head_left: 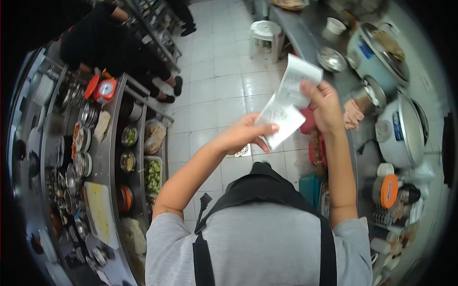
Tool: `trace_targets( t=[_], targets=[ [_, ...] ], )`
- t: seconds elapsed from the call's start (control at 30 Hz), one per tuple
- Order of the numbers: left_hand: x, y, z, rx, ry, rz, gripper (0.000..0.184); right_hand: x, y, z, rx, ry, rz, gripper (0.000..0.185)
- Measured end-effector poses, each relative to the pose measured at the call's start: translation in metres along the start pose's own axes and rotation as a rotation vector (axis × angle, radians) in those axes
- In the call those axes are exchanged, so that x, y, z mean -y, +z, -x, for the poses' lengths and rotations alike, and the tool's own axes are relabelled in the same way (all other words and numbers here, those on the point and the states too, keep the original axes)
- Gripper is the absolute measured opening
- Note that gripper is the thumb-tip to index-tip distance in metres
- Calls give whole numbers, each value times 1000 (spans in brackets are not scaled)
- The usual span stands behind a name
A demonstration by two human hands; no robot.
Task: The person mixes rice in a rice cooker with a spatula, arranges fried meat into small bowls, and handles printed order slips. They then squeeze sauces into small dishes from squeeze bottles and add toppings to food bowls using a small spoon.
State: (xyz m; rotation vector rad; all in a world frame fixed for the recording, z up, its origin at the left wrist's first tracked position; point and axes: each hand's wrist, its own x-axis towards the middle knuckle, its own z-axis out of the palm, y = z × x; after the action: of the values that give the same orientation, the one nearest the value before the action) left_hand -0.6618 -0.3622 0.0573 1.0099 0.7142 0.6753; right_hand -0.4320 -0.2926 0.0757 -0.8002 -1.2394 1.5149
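Observation:
Over the tiled floor, my left hand (pixel 244 133) pinches a white printed receipt (pixel 284 125) between thumb and fingers. My right hand (pixel 322 104) is closed on another white printed slip (pixel 301 76), whose top curls over. The two papers overlap in the middle; whether they are one strip or separate pieces I cannot tell. The print is too blurred to read. Both hands are in front of my dark apron (pixel 262 186), clear of both counters.
On the left, a steel counter (pixel 107 162) holds bowls, a red scale (pixel 104 90) and a cutting board (pixel 101 214). Large rice cookers (pixel 400 131) line the right counter. A white stool (pixel 266 32) stands ahead. Another person (pixel 114 52) in dark clothes works at the upper left.

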Motion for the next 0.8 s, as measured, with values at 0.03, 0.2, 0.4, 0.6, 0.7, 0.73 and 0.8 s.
trace_targets(
  t=[0.03,0.2,0.4,0.6,0.7,0.73,0.8],
  targets=[
    [-1,-26,3,-53,-27,42,29,-4,13,-25,-48,-84,-52,32],
    [-40,-126,14,-274,39,15,28,-44,65,-141,-48,-62,-98,32],
    [-94,-246,21,-648,255,-65,25,-88,140,-294,27,-40,4,29],
    [-173,-405,127,-1295,521,-102,21,-132,220,-415,226,-123,197,30],
    [-251,-483,241,-1778,889,-139,18,-156,250,-466,348,-140,332,31],
    [-279,-513,283,-1893,1078,-76,17,-166,261,-486,381,-134,313,31],
    [-335,-557,373,-1997,1337,-160,24,-185,274,-514,387,-107,381,30]
  ],
)
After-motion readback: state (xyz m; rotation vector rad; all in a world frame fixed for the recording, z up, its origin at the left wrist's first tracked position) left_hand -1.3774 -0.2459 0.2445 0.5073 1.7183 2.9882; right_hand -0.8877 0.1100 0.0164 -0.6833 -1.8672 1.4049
